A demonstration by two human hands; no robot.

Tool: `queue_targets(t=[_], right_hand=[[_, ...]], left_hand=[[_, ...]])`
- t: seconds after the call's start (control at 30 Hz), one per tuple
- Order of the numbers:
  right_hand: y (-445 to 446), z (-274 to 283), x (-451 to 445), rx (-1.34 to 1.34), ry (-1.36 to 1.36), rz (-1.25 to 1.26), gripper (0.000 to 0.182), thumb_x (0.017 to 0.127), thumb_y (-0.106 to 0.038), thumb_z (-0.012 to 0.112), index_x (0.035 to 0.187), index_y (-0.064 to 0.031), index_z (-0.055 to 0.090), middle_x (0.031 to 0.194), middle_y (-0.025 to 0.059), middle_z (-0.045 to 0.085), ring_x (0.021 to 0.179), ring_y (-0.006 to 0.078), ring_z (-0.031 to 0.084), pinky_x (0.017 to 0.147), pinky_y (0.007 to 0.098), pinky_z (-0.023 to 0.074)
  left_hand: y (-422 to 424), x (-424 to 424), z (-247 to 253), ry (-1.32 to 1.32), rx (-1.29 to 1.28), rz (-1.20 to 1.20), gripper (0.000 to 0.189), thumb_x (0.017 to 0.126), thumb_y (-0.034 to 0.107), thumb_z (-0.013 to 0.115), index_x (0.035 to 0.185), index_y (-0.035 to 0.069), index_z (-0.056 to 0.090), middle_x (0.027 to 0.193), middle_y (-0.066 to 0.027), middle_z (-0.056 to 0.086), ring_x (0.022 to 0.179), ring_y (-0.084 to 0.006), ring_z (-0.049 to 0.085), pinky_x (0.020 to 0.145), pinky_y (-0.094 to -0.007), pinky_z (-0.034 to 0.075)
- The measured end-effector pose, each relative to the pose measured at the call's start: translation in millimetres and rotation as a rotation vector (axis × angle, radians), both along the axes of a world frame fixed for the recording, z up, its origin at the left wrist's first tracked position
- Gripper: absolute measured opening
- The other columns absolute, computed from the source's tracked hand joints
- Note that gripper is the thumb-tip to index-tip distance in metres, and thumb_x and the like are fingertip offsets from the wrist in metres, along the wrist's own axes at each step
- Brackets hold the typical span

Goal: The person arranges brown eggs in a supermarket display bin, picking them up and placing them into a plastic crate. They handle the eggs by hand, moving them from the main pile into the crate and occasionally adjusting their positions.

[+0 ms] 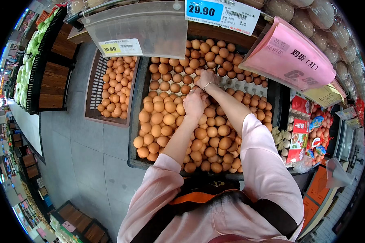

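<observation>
Brown eggs (pixel 169 119) fill a black display bin (pixel 136 121) in front of me, heaped towards the near side. My left hand (pixel 195 103) rests over the eggs at the bin's middle, its fingers bent downwards. My right hand (pixel 208 79), with a bracelet at the wrist, reaches just beyond it, close to the left one. Its fingers are bent among eggs at the edge of a pale egg tray (pixel 231 84) with bare cups. The fingertips of both hands are largely hidden, so whether either holds an egg cannot be told.
A brown plastic crate (pixel 94 91) of eggs stands left of the bin. Clear plastic sign holders (pixel 158 27) and a pink price sign (pixel 287 54) hang over the far side. Packaged eggs (pixel 318 133) lie at right. Behind the crate is a vegetable stand (pixel 56 85).
</observation>
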State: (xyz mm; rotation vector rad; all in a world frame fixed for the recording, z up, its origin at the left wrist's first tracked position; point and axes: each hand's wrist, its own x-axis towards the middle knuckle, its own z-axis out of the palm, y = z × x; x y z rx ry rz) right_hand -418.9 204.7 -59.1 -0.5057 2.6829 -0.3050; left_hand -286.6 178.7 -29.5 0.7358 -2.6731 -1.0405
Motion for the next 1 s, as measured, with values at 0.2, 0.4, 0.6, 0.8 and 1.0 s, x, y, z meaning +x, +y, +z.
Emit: queue_targets(t=[0.2,0.4,0.6,0.8,1.0], right_hand=[[-2,21,-7,0.02,-0.12,-0.025,0.034,0.068,-0.029,0.076,0.098,-0.0151,0.069,0.105,0.0117,0.069,0.099,0.0281,0.066,0.084,0.0406,0.0537],[-1,58,-4,-0.006,-0.266,0.119,0.034,0.065,-0.028,0.074,0.095,-0.013,0.069,0.101,0.0108,0.069,0.096,0.0268,0.067,0.081,0.0392,0.0544],[-8,56,38,0.002,-0.175,0.282,0.031,0.074,-0.023,0.067,0.099,-0.006,0.069,0.105,0.0167,0.068,0.1,0.0308,0.066,0.082,0.0395,0.054],[-2,46,59,-0.027,-0.034,0.336,0.027,0.077,-0.021,0.065,0.099,-0.0053,0.067,0.1,0.0195,0.068,0.096,0.0324,0.067,0.083,0.0421,0.0532],[4,39,13,0.037,-0.358,0.245,0.029,0.076,-0.024,0.065,0.1,-0.0096,0.071,0.104,0.012,0.069,0.091,0.0259,0.067,0.081,0.0405,0.0539]], left_hand=[[2,-1,-9,0.038,0.011,0.062,0.026,0.078,0.019,0.073,0.099,0.006,0.065,0.092,-0.0155,0.067,0.082,-0.0346,0.065,0.073,-0.0438,0.053],[11,9,17,-0.176,0.065,-0.019,0.025,0.084,0.019,0.066,0.104,0.005,0.064,0.108,-0.0195,0.063,0.09,-0.0365,0.065,0.08,-0.0447,0.052],[-3,42,33,-0.022,0.005,-0.14,0.017,0.086,0.013,0.058,0.093,0.0,0.067,0.083,-0.0224,0.066,0.078,-0.0373,0.066,0.072,-0.045,0.053],[-71,27,20,-0.038,-0.062,-0.029,0.02,0.089,0.016,0.054,0.095,0.002,0.067,0.089,-0.023,0.067,0.087,-0.0383,0.065,0.077,-0.0469,0.052],[-78,-1,0,-0.266,0.124,-0.213,0.025,0.087,0.023,0.062,0.106,0.008,0.069,0.095,-0.0189,0.069,0.092,-0.033,0.066,0.082,-0.0412,0.053]])
